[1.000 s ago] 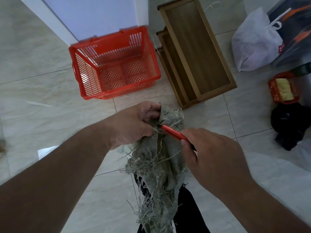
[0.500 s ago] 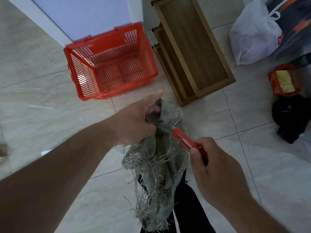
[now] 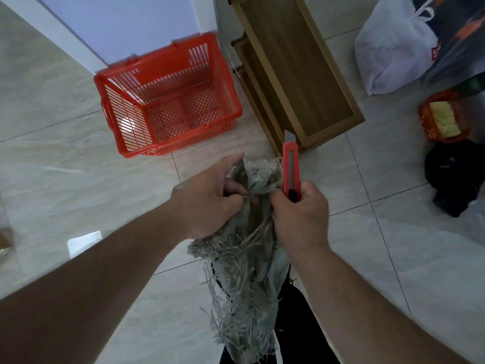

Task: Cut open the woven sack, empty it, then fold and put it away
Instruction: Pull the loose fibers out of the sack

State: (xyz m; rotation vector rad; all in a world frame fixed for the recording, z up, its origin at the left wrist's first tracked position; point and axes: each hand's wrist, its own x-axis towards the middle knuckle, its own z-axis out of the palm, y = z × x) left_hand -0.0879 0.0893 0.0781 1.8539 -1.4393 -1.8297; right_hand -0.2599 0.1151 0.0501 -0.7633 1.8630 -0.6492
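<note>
Since half a second ago, red plastic utility knife (image 3: 290, 170) swings upright, blade toward 12 o'clock, gripped by right hand (image 3: 301, 214). Left hand (image 3: 207, 198) pinches frayed grey-green woven sack (image 3: 246, 258), hanging at centre.

Tile floor (image 3: 65, 158) w/ red basket (image 3: 168, 101)

Lower end of woven sack (image 3: 244, 298) cut off by bottom edge. Sack's top folds partly covered by left hand (image 3: 207, 198) and right hand (image 3: 299, 214). Rear of red utility knife (image 3: 290, 169) hidden inside right hand. White plastic bag (image 3: 391, 46) cropped at top edge. Black item (image 3: 451, 177) and dark bag (image 3: 464, 27) cut by right edge, unidentifiable. Contents of small orange tray (image 3: 425, 119) blurred.
</note>
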